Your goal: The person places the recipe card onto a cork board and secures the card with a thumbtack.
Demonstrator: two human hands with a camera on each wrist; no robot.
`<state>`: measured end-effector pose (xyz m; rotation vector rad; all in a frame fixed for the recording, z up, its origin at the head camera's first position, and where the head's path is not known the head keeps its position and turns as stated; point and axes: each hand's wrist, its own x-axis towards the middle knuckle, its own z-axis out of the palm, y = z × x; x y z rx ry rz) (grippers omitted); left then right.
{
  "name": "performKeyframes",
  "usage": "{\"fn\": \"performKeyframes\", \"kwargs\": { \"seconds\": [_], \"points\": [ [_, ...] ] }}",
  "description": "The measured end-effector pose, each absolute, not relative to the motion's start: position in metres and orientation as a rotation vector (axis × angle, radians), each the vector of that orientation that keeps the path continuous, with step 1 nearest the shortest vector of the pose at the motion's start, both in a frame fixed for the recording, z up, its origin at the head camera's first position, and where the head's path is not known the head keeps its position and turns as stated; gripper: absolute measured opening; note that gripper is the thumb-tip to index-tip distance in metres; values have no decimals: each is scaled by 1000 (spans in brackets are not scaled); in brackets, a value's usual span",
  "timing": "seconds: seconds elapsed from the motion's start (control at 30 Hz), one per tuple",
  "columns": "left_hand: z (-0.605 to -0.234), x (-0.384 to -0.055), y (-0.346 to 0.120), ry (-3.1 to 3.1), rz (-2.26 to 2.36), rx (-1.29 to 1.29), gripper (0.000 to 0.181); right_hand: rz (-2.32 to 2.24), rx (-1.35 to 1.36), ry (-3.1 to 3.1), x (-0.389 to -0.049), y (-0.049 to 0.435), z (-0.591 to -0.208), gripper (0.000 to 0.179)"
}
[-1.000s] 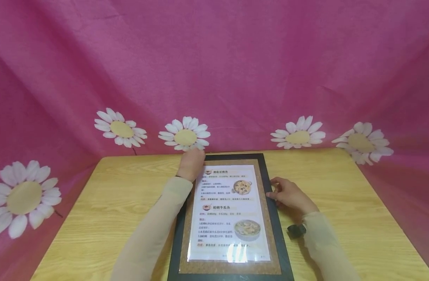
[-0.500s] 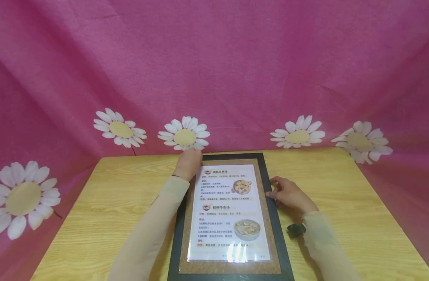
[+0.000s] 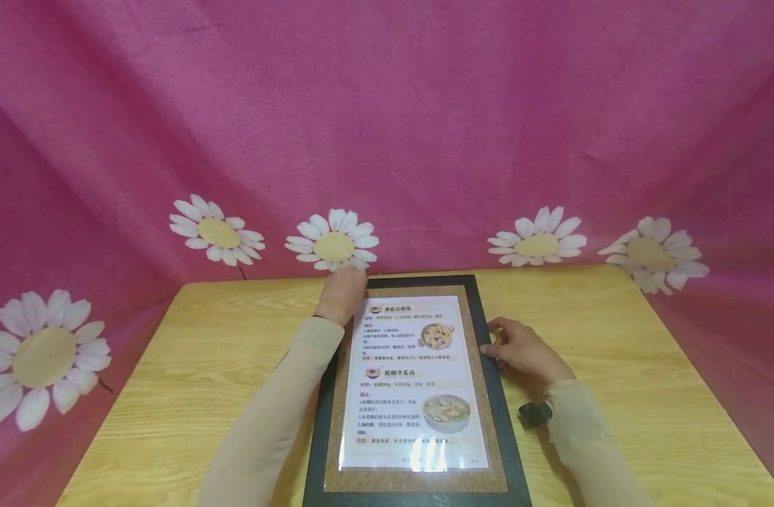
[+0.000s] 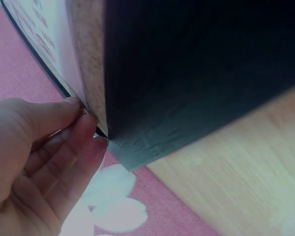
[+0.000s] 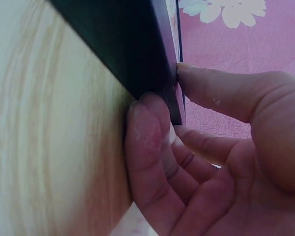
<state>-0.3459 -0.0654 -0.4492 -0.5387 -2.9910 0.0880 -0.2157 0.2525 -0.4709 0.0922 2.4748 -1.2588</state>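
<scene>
A black-framed cork board (image 3: 415,482) lies on the table, bearing a glossy recipe sheet (image 3: 393,415) with two soup pictures. My left hand (image 3: 344,292) is at the board's upper left corner. In the left wrist view, the thumb (image 4: 64,110) and fingers pinch together right at the sheet's corner; I cannot tell what small thing is between the tips. My right hand (image 3: 529,352) grips the frame's right edge. In the right wrist view its thumb (image 5: 216,88) rests on the front of the frame (image 5: 132,44), with curled fingers (image 5: 145,137) at the side, close against the tabletop.
A small dark object (image 3: 534,415) sits beside the right sleeve. The light wood table (image 3: 640,352) ends at the back against a pink curtain (image 3: 425,127) printed with white daisies.
The left hand has shifted slightly at the upper left corner of the board. The right hand keeps its grip, and the board and sheet lie as before.
</scene>
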Motion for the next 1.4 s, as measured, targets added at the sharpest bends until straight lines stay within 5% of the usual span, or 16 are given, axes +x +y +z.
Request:
{"fn": "performKeyframes", "kwargs": {
  "seconds": [1.07, 1.4],
  "points": [
    [-449, -328, -66, -2852, 310, -808, 17, -1238, 57, 2473, -218, 252, -467, 60],
    [-434, -321, -89, -3108, -328, -758, 14, -1257, 65, 2464, -217, 254, -469, 60]
  ]
}}
